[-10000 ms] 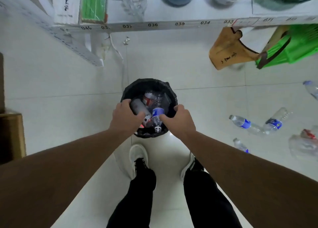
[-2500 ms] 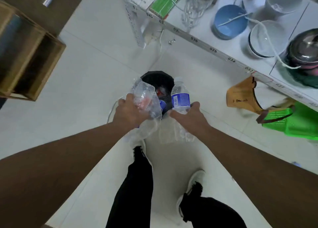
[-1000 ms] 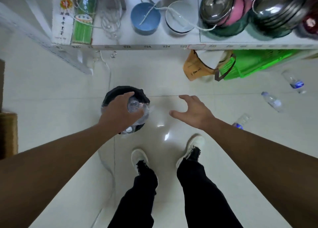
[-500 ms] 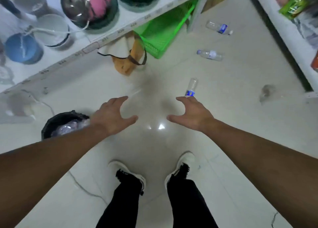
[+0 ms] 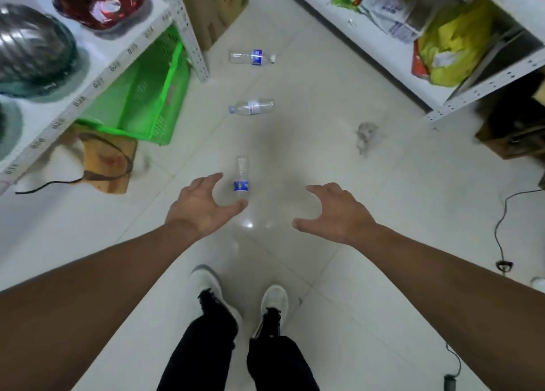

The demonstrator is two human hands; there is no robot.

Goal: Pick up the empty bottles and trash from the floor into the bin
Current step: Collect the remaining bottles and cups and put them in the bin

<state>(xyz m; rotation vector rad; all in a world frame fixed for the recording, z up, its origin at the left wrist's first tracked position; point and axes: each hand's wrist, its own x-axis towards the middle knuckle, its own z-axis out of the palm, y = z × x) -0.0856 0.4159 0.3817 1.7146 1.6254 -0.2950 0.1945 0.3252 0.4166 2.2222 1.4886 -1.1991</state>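
Three empty clear bottles lie on the white tiled floor ahead of me. The nearest bottle (image 5: 242, 176), with a blue label, lies just beyond my left hand (image 5: 200, 205), whose thumb tip is close to its lower end. A second bottle (image 5: 252, 106) lies farther on, and a third bottle (image 5: 251, 57) with a blue label beyond it. A crumpled piece of clear plastic trash (image 5: 365, 134) lies to the right. My right hand (image 5: 333, 213) hovers open, holding nothing. My left hand is also open and empty. The bin is out of view.
A white shelf rack (image 5: 97, 78) with metal bowls stands on the left, a green basket (image 5: 141, 93) and a brown bag (image 5: 109, 163) under it. A cardboard box (image 5: 215, 4) stands behind. Another shelf (image 5: 460, 66) with packaged goods is on the right. A black cable (image 5: 500, 231) trails on the floor.
I have turned away from the bin, which has left the view. The bottles and plastic trash are now closer and more central. Both hands stay open, the left now near the nearest bottle.
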